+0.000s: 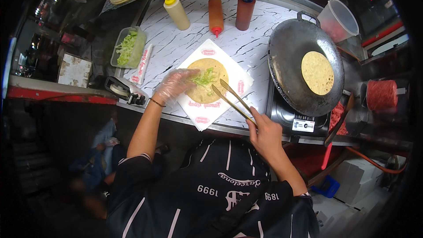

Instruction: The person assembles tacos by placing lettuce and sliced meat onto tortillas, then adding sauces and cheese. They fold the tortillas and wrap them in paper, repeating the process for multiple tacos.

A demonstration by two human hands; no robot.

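A round flatbread (220, 68) lies on white printed wrapping paper (200, 117), with shredded lettuce (205, 77) heaped near its middle. My left hand (174, 83), in a clear plastic glove, rests over the left edge of the bread. Its fingers stretch toward the lettuce, their tips at the shreds; the glove blurs them partly. In my bare right hand (266, 134) is a pair of metal tongs (235, 105), fingers wrapped round the arms. The tong tips stand a little apart over the right side of the bread, beside the lettuce.
Another flatbread (318, 74) sits in a dark wok (286, 70) on a stove at right. Three squeeze bottles (177, 13) are at the back. A plastic tub of lettuce (129, 47) stands left. Red meat (382, 95) and a wooden-handled tool (341, 121) are at far right.
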